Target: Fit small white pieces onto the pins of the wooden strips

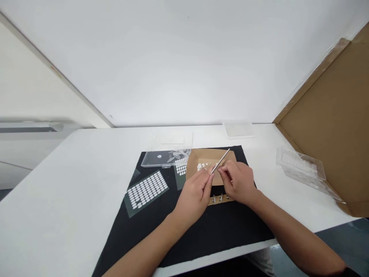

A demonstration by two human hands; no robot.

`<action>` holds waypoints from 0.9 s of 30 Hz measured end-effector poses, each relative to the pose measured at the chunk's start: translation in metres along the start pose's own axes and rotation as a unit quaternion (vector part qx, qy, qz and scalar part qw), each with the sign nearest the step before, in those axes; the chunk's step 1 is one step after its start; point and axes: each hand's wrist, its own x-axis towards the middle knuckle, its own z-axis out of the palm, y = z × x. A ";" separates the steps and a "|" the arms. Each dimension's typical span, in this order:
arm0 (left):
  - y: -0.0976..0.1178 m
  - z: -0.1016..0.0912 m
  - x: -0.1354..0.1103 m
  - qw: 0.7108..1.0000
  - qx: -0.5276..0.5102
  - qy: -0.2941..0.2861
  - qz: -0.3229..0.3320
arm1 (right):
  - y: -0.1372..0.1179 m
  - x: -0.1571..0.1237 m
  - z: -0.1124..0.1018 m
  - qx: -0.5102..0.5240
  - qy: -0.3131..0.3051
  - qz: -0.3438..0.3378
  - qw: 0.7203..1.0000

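My left hand [196, 190] is closed, thumb and fingers pinching the lower end of a thin pale stick [221, 160] that slants up to the right. Close beside it, my right hand [236, 179] is curled with thumb and fingertips together; whatever it pinches is too small to make out. Both hands are over the near side of a brown cardboard tray [192, 169], which has small white pieces [201, 166] in it. Partly under my hands, a cardboard strip [212, 202] bears several small shiny metal-and-clear parts [220, 197].
A sheet of white oval stickers [147, 189] lies left on the black mat [219, 227], and a second sheet [181, 169] is partly covered. Behind is a clear plastic case [150, 158] with clear pieces. Clear boxes [302, 165] stand right, before a large cardboard box [331, 115].
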 end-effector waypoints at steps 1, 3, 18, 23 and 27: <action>0.000 0.000 0.000 1.000 -0.002 -0.003 -0.001 | 0.000 0.000 0.000 -0.008 0.002 -0.009 1.000; 0.001 -0.001 0.001 1.000 -0.006 -0.003 -0.006 | 0.000 0.001 -0.001 -0.022 0.028 0.007 0.999; 0.001 0.001 0.000 1.000 0.003 0.001 0.000 | -0.003 0.003 -0.004 -0.066 0.026 -0.036 0.997; 0.004 0.000 0.000 1.000 0.009 0.003 -0.006 | -0.002 0.005 -0.005 -0.024 0.031 0.005 0.999; 0.003 -0.001 0.000 1.000 0.007 0.001 -0.004 | -0.003 0.006 -0.005 -0.014 0.026 0.006 1.000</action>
